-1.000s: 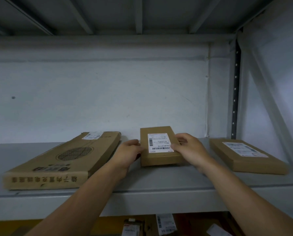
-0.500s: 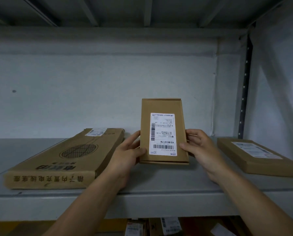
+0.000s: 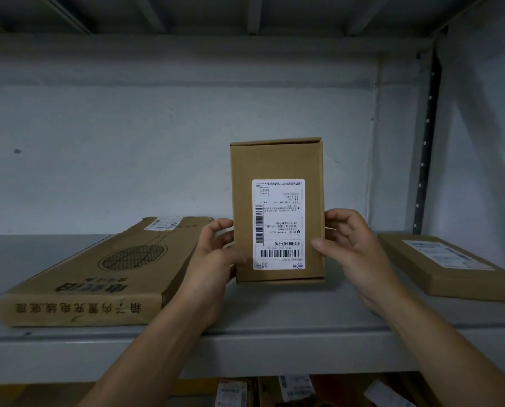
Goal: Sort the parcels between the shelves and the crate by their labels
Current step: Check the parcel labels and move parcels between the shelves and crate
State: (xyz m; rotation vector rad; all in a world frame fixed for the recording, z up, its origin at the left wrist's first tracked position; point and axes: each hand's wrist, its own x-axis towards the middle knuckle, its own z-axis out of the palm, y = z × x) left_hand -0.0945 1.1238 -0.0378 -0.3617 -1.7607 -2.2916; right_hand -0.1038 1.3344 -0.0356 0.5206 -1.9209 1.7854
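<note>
Head view: parcel (image 3: 277, 160) between fingers (image 3: 319, 245)

Label (image 3: 278, 224) on small parcel (image 3: 276, 163): "413-B01-67-710", upside down. Long box (image 3: 92, 277) edge: inverted Chinese print.

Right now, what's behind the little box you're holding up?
Around the little box you can see white wall and grey shelf. The patch right behind it is covered, so I can't see it.
</note>
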